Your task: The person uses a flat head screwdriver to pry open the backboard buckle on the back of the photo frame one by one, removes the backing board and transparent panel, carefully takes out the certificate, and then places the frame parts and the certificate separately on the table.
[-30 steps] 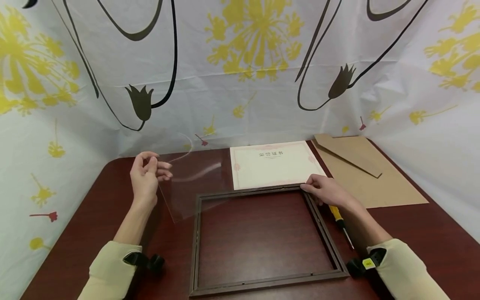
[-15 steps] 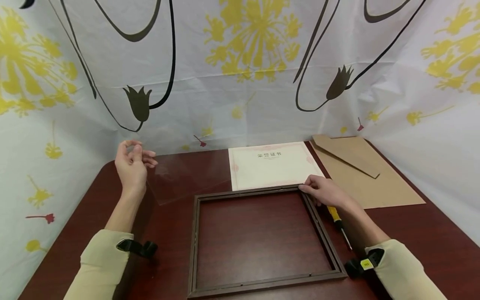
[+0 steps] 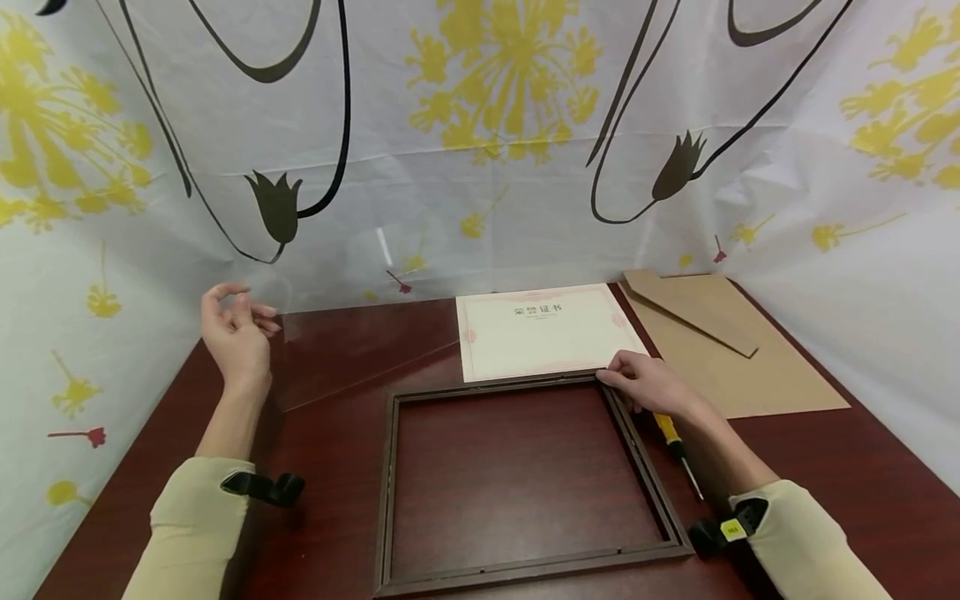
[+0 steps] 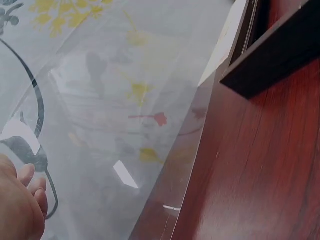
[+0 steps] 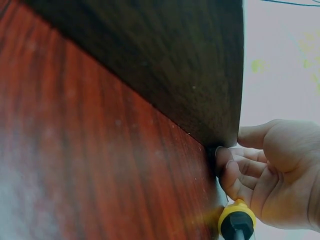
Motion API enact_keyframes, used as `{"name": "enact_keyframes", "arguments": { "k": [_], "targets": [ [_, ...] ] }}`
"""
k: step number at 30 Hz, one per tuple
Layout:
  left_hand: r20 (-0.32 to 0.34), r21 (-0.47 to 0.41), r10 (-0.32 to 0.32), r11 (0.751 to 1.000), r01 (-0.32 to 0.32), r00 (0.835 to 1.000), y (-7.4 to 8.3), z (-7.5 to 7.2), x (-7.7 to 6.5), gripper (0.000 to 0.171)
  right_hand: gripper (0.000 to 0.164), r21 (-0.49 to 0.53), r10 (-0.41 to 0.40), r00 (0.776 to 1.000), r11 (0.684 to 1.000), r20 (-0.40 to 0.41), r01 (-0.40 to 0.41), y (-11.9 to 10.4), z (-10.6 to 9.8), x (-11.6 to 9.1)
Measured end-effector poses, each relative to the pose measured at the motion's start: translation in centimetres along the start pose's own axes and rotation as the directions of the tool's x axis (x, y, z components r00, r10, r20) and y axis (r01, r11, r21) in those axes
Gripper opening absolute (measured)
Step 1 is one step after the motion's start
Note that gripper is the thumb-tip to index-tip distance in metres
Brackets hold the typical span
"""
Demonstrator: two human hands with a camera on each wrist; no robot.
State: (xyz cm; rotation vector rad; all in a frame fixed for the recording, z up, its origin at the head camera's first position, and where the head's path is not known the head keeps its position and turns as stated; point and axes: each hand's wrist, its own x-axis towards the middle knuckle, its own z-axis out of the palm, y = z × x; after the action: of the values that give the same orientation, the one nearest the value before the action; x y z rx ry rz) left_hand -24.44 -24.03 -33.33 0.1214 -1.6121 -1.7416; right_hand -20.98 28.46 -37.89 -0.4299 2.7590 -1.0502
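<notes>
In the head view my left hand [image 3: 236, 346] pinches the edge of a clear plastic sheet [image 3: 352, 362], raised at the left of the table. The sheet is see-through, so its outline is only partly visible; reflections mark it in the left wrist view [image 4: 115, 135]. A dark brown picture frame [image 3: 387, 492] with no panel in it lies flat at the centre. My right hand [image 3: 648, 385] holds its far right corner, thumb on top and fingers below, as the right wrist view shows at the frame's corner [image 5: 200, 90].
Behind the frame lies a cream certificate [image 3: 543, 333]. At the back right is a brown backing board [image 3: 765, 358] with a folded stand strip on it. A yellow-handled screwdriver [image 3: 671, 433] lies beside the frame, partly under my right hand. A patterned curtain [image 3: 480, 167] closes off the back.
My left hand has moved left and slightly up, carrying the clear sheet away from over the frame. The right hand and frame have stayed in place.
</notes>
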Motion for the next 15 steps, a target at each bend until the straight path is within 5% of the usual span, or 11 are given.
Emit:
{"name": "enact_keyframes", "arguments": {
  "k": [9, 15],
  "targets": [
    [-0.058, -0.049, -0.085, 0.995, 0.082, 0.995, -1.0, -0.9, 1.1, 0.019, 0.026, 0.008, 0.008, 1.000, 1.000, -0.002, -0.008, 0.1, 0.1, 0.0],
    [-0.087, 0.034, -0.103, 0.994, 0.106, 0.991, -1.2, -1.2, 1.3, 0.011, 0.026, 0.022, 0.002, 1.000, 1.000, 0.001, -0.002, 0.1, 0.1, 0.0]
  ]
}}
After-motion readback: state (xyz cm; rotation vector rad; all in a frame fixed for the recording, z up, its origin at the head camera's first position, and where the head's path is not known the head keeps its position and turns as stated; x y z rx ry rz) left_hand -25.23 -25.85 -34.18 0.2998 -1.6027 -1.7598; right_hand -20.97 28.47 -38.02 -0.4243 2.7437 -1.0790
